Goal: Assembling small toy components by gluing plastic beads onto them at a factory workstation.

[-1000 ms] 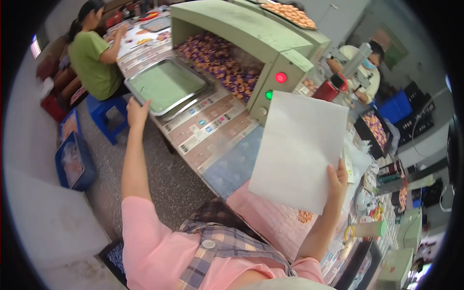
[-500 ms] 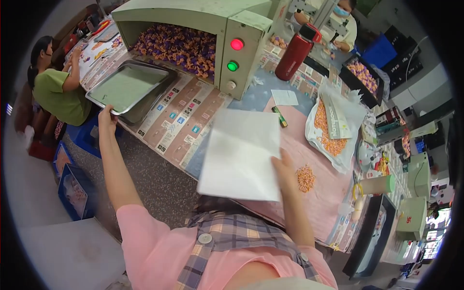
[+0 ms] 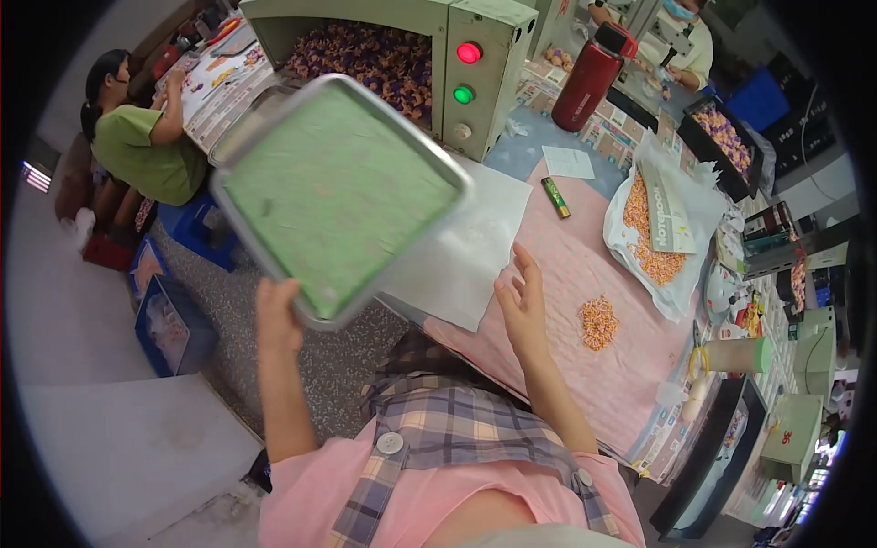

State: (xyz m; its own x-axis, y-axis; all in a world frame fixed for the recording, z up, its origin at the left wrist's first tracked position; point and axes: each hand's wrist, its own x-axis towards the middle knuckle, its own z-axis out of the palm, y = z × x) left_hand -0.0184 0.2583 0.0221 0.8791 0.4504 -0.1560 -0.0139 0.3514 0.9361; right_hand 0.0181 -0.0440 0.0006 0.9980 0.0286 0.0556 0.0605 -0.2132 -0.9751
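Note:
My left hand (image 3: 281,315) grips the near corner of a metal tray (image 3: 416,137) and holds it raised and tilted above the table's left edge. A green lining (image 3: 338,192) covers the tray's inside, with a small dark mark on it. On the table, partly hidden behind the tray, lies a white sheet (image 3: 457,274). My right hand (image 3: 523,297) is empty, fingers apart, over the pink cloth (image 3: 548,365) beside the sheet's right edge. To its right sits a small pile of orange-and-white bits (image 3: 598,322).
Behind the tray stands a pale green machine (image 3: 493,73), filled with purple-and-orange pieces. A red bottle (image 3: 589,87), a green tube (image 3: 555,198) and an open white bag (image 3: 630,294) of bits are farther right. One person (image 3: 146,146) sits at left, another (image 3: 696,50) at far right.
The tray has been lifted off the table and brought right, toward me, in my left hand. My right hand has let go of the white sheet, which now lies flat.

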